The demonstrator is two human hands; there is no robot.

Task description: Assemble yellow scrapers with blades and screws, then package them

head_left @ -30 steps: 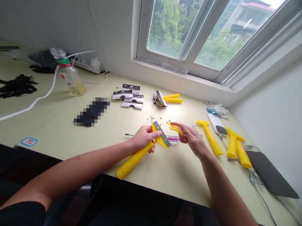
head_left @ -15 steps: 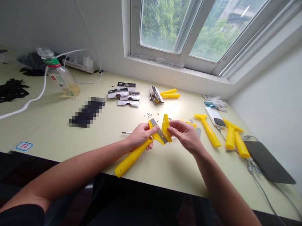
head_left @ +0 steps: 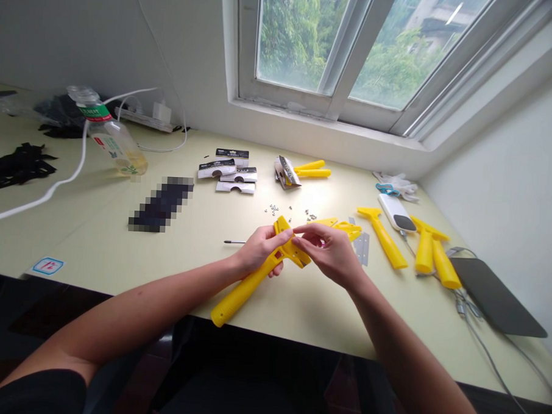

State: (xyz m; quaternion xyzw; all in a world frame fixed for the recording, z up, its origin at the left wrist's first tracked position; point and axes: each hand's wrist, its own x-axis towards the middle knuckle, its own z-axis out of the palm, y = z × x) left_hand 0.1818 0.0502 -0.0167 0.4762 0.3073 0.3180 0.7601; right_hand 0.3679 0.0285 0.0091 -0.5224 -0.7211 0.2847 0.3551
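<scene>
Strips of black material point(head_left: 19, 168) lie in a loose heap at the far left of the pale green desk point(head_left: 73, 247). Beyond them, one plastic bottle point(head_left: 116, 140) lies tilted with a little yellowish liquid inside, one white cable point(head_left: 52, 188) curves across the desktop, and one power strip point(head_left: 145, 119) sits by the wall. A pixelated patch point(head_left: 161, 205) hides whatever lies there. Four cardboard packaging cards point(head_left: 227, 171) sit grouped at the back, then one folded card point(head_left: 286, 172) with two slim yellow pieces point(head_left: 312, 170) beside it. Tiny metal parts point(head_left: 273, 210) are scattered in front, too small to count, and one thin pen-like tool point(head_left: 235, 242) points toward the hands.

Mid-desk, the left hand point(head_left: 258, 250) is closed firmly around the neck of a yellow scraper point(head_left: 240, 297), held off the desk at a slant. The right hand point(head_left: 329, 255) is in a narrow pinch at the scraper's head; whether it grips a separate piece, I cannot tell. Work this small goes best with the left hand braced and the right fingers squared to the head.

Further right lie loose yellow pieces point(head_left: 346, 229), steel blades point(head_left: 361, 248), whose number I cannot fix, and three more yellow scrapers point(head_left: 383, 239). One white handheld device point(head_left: 394, 213) and one dark tablet point(head_left: 496, 297) finish the row.
</scene>
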